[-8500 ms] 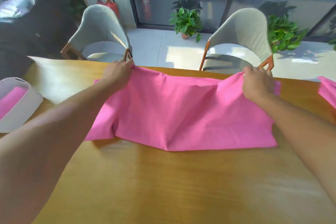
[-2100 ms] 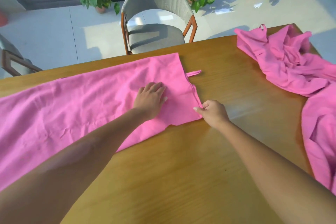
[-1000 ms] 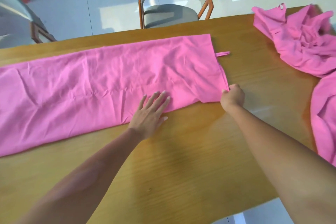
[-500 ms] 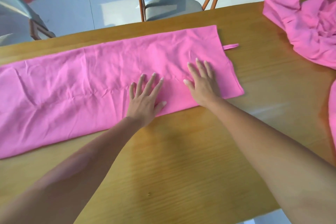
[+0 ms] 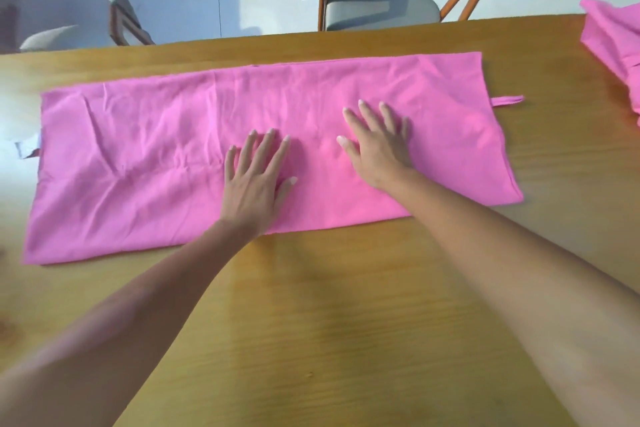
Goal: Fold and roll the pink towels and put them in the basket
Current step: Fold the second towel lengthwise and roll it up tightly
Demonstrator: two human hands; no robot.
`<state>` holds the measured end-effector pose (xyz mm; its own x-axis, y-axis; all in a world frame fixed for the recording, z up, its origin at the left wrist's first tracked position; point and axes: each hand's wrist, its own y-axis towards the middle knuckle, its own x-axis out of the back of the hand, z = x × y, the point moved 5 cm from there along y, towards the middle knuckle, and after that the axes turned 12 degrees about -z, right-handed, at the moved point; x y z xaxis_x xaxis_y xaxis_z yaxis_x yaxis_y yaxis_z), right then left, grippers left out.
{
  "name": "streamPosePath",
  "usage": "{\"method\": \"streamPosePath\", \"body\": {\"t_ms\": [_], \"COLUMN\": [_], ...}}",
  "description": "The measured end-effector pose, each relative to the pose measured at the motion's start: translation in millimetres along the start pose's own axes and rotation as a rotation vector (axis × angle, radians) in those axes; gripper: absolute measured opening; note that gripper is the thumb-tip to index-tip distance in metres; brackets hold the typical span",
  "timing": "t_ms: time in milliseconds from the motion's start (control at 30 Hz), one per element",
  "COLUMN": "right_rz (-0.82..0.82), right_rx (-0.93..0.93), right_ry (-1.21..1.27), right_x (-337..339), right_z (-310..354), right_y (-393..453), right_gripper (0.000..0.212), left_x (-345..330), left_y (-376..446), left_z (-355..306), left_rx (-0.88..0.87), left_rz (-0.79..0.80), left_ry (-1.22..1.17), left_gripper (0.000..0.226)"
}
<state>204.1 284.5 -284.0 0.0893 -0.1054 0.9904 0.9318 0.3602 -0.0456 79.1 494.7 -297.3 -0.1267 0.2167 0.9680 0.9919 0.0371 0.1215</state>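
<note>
Wooden, honey-coloured worktop (image 5: 346, 305) before grey upholstered chairs (image 5: 377, 3) on pale tile.
Our left hand (image 5: 254, 180) and right hand (image 5: 379, 146) press flat, fingers spread, on the long folded pink towel (image 5: 138, 156).

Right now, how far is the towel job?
Done: one pink towel lies folded into a long strip on the table. In hand: left hand and right hand press it flat. Left: rolling it, the crumpled towels, and the basket, not visible here.

The second pink towel (image 5: 613, 45) is cut off at right.
</note>
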Motion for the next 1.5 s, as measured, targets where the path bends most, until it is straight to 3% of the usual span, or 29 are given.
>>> {"method": "streamPosePath", "body": {"t_ms": [133, 300, 367, 433, 533, 800, 967, 1133, 1333, 1500], "right_rz": [0.074, 0.148, 0.076, 0.030, 0.117, 0.217, 0.250, 0.172, 0.155, 0.158], "right_rx": [-0.073, -0.251, -0.174, 0.023, 0.190, 0.074, 0.010, 0.062, 0.183, 0.169], "right_ry": [-0.089, -0.098, -0.070, -0.005, 0.000, -0.100, -0.162, -0.187, -0.115, -0.085], "right_x": [-11, 0, 5, 2, -18, -17, -13, -16, -16, -13], "right_z": [2, 13, 52, 113, 192, 217, 233, 257, 298, 305], "right_y": [29, 64, 68, 64, 50, 109, 116, 113, 120, 121], "right_gripper": [0.067, 0.072, 0.069, 0.064, 0.061, 0.067, 0.075, 0.070, 0.068, 0.070], "left_x": [-1, 3, 14, 27, 40, 42, 56, 73, 109, 116], "left_y": [-22, -22, -30, -44, -69, -107, -123, -125, -116, -108], "left_z": [36, 37, 53, 80, 128, 174, 224, 241, 267, 293], "left_rx": [-0.039, -0.046, -0.027, 0.025, 0.084, 0.064, 0.361, 0.463, 0.958, 1.209], "left_rz": [0.037, 0.096, 0.091, 0.059, 0.043, 0.023, 0.012, 0.014, -0.264, -0.203], "left_ry": [0.103, 0.040, 0.002, 0.012, 0.068, 0.070, 0.069, 0.042, -0.122, -0.328], "left_gripper": [0.066, 0.074, 0.077, 0.075, 0.073, 0.081, 0.074, 0.064, 0.048, 0.050]}}
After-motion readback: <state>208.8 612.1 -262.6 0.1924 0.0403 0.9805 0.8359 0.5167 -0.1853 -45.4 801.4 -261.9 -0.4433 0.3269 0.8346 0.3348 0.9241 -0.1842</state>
